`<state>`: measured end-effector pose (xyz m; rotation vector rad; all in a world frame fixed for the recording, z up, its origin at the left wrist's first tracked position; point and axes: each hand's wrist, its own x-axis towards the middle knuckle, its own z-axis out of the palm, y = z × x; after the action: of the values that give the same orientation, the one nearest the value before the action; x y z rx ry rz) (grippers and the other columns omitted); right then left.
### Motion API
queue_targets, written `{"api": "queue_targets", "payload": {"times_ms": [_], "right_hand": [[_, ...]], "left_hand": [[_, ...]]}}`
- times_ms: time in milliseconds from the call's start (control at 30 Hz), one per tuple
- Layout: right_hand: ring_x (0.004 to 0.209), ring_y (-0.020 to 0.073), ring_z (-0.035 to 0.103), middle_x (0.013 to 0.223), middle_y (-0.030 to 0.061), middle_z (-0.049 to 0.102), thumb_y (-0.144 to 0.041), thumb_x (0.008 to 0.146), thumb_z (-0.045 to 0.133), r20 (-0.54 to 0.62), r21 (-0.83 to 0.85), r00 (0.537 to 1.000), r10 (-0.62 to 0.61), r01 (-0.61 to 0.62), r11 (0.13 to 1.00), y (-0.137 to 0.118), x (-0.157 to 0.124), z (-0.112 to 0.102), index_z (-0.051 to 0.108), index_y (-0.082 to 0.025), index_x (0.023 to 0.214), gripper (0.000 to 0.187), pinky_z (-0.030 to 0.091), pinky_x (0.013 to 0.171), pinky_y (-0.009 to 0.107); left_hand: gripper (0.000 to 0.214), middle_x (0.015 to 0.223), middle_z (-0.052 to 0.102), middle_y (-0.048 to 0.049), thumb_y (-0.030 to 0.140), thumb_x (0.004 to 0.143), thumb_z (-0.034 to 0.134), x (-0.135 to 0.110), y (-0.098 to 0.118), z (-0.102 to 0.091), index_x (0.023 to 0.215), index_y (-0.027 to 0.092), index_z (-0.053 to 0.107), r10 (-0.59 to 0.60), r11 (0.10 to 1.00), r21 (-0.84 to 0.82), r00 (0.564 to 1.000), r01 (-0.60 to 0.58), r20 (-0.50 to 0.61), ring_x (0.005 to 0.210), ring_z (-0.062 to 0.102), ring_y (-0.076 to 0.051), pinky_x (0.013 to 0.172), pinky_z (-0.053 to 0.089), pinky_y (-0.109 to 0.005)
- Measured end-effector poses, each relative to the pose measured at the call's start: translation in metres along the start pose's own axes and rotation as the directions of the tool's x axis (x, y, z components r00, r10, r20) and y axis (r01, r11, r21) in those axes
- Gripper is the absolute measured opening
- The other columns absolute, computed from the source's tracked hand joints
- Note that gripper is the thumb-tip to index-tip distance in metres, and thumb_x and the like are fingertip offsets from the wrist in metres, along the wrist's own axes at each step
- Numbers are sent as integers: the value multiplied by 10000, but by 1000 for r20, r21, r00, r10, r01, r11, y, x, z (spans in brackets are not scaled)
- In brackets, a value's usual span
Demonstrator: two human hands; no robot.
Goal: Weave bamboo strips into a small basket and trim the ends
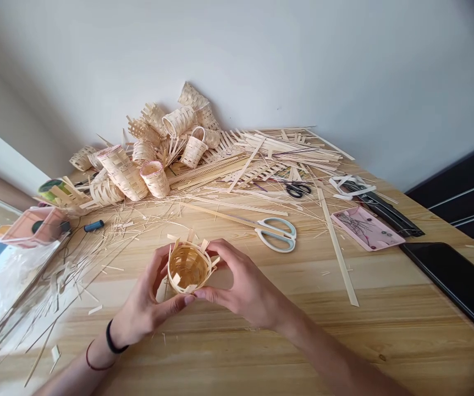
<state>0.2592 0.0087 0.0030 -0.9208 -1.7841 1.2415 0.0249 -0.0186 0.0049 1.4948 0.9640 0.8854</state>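
A small woven basket (187, 268) of pale bamboo strips sits between both my hands, just above the wooden table (344, 341), its mouth turned toward me. Loose strip ends stick out around its rim. My left hand (146, 305) wraps round its left side with the thumb curled under the bottom edge. My right hand (241, 286) grips its right side, fingers over the rim and thumb pinching below. Two bands circle my left wrist.
A heap of finished baskets (154, 148) and loose bamboo strips (270, 151) fills the far side. White-handled scissors (277, 234) lie beyond my right hand, black scissors (298, 190) farther back. A pink tray (367, 228) and a dark tablet (459, 283) lie right; a pink box (33, 226) left.
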Motion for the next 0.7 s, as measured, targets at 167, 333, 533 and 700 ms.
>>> {"api": "queue_targets", "payload": {"times_ms": [167,333,533,700], "right_hand": [[1172,251,657,1357,81,635,-370,829,910,29,74,999,-23,21,997,0,1,-1,564,-246,1380,663,593,983,411],[1143,237,668,1343,61,647,-360,833,907,12,65,1000,12,-12,998,1,0,0,574,-255,1352,626,594,980,412],[1174,242,647,1290,48,652,-280,816,917,-21,20,1000,2,-2,1000,3,1,1,605,-265,1271,552,595,950,393],[1162,238,663,1318,76,629,-363,908,828,15,83,999,-42,40,996,0,0,-2,606,-245,1304,470,608,952,393]], "left_hand": [[713,1558,496,-94,287,903,816,0,-6,-1,1470,358,390,84,996,4,996,-83,-37,1477,469,-339,1233,388,-490],[651,1517,521,-96,294,917,804,-1,-5,0,1431,346,408,63,998,5,998,-62,-29,1452,491,-335,1215,402,-501],[673,1576,485,-123,311,926,793,0,1,-5,1490,318,427,22,997,72,1000,-20,-23,1480,471,-362,1248,375,-538],[665,1587,497,-120,307,932,781,1,2,-5,1508,321,449,33,999,24,999,-32,-32,1494,462,-366,1243,394,-528]]}}
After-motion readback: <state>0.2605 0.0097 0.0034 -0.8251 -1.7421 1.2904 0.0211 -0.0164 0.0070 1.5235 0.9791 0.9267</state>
